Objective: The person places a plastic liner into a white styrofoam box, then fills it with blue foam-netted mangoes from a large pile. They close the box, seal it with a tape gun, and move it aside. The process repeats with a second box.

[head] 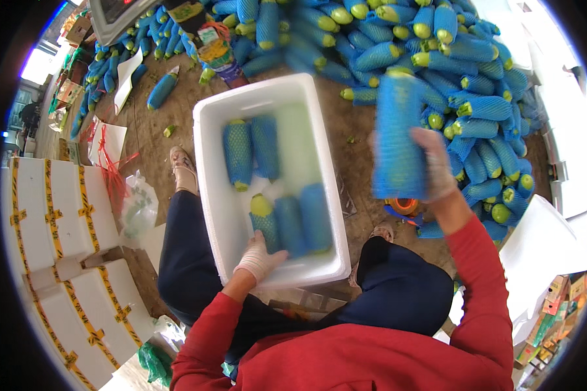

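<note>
A white foam box (pixel 205 195) stands between my knees. In it lie several green squash-like vegetables in blue foam net sleeves, two at the upper left and three along the near end; the upper right part looks pale green and blurred. My left hand (pixel 261 259), in a light glove, rests over the near wall with its fingers on the netted vegetable (pixel 265 222) at the lower left. Right of the box, my right hand (pixel 433 166), gloved too, holds up another netted vegetable (pixel 399 139), upright and blurred; only its top end shows green.
A large heap of netted vegetables (pixel 474 117) fills the far and right floor. Taped white foam boxes (pixel 63 210) are stacked at left. An orange tape roll (pixel 402 205) lies right of the box, a plastic bag (pixel 139 203) and red strings (pixel 108 163) left.
</note>
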Demonstrator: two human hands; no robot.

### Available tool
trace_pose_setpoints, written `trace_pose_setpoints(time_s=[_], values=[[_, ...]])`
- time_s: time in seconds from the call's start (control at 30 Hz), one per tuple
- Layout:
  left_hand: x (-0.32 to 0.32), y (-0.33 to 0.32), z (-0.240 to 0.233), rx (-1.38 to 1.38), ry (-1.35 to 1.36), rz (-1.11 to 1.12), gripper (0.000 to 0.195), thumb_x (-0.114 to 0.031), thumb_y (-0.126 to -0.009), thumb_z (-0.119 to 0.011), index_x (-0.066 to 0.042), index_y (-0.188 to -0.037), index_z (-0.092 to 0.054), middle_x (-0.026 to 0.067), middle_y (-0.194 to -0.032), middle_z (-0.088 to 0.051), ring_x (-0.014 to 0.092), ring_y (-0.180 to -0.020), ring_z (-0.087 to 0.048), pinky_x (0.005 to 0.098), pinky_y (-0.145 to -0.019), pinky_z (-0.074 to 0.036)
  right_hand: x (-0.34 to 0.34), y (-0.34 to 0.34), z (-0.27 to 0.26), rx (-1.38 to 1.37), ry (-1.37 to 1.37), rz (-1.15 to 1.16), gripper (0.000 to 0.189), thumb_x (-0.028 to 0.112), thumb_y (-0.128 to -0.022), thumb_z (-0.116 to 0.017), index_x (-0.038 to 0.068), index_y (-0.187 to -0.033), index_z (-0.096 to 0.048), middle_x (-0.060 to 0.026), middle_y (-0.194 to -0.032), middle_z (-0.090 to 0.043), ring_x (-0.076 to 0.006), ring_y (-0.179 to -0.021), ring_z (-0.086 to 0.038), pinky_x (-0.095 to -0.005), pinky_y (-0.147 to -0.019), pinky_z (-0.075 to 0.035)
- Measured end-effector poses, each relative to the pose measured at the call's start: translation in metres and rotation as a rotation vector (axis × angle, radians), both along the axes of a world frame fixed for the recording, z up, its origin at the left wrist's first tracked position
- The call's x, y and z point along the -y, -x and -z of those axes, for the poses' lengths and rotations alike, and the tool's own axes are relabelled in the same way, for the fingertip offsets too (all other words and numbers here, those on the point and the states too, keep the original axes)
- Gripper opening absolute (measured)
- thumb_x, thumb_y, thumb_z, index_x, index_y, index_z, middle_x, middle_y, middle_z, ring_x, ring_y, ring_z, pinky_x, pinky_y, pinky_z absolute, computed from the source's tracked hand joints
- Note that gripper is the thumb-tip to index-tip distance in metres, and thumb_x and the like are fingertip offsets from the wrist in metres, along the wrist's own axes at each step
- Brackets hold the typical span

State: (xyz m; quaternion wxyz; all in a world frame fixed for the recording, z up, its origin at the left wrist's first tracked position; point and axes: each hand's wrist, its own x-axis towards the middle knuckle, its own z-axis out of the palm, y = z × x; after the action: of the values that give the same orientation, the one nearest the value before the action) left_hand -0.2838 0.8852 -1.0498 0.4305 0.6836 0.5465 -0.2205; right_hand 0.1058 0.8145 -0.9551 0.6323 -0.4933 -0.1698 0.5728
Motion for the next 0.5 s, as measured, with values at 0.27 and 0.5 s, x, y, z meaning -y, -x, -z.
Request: trace_pose_setpoints(time_s=[0.27, 0.5], values=[[-0.065, -0.017, -0.089, 0.795, -0.738, -0.025, 0.097, -0.026, -0.074, -0.085, 0.002, -0.148, -0.03, 0.0263, -0.137, -0.051, 0.035, -0.125, -0.053, 0.0381, -0.104, -0.044, -0.094, 0.146, -0.021, 0.093, 0.056, -0.579, 0.07, 0.041, -0.084, -0.078, 0.008, -0.138, -0.047, -0.0124, -0.126, -0.06, -0.0254, -0.113, -0.061, -0.0419, -0.09, -0.057], [-0.106, -0.08, -0.014, 0.356, -0.651, 0.472, 0.067, -0.028, -0.075, -0.08, -0.008, -0.132, -0.052, 0.0171, -0.12, -0.06, 0.036, -0.115, -0.057, 0.0457, -0.097, -0.046, -0.008, 0.084, 0.027, 0.712, 0.105, -0.451, 0.053, 0.044, -0.09, -0.064, 0.003, -0.124, -0.059, -0.0152, -0.112, -0.068, -0.0237, -0.105, -0.065, -0.0356, -0.093, -0.049]])
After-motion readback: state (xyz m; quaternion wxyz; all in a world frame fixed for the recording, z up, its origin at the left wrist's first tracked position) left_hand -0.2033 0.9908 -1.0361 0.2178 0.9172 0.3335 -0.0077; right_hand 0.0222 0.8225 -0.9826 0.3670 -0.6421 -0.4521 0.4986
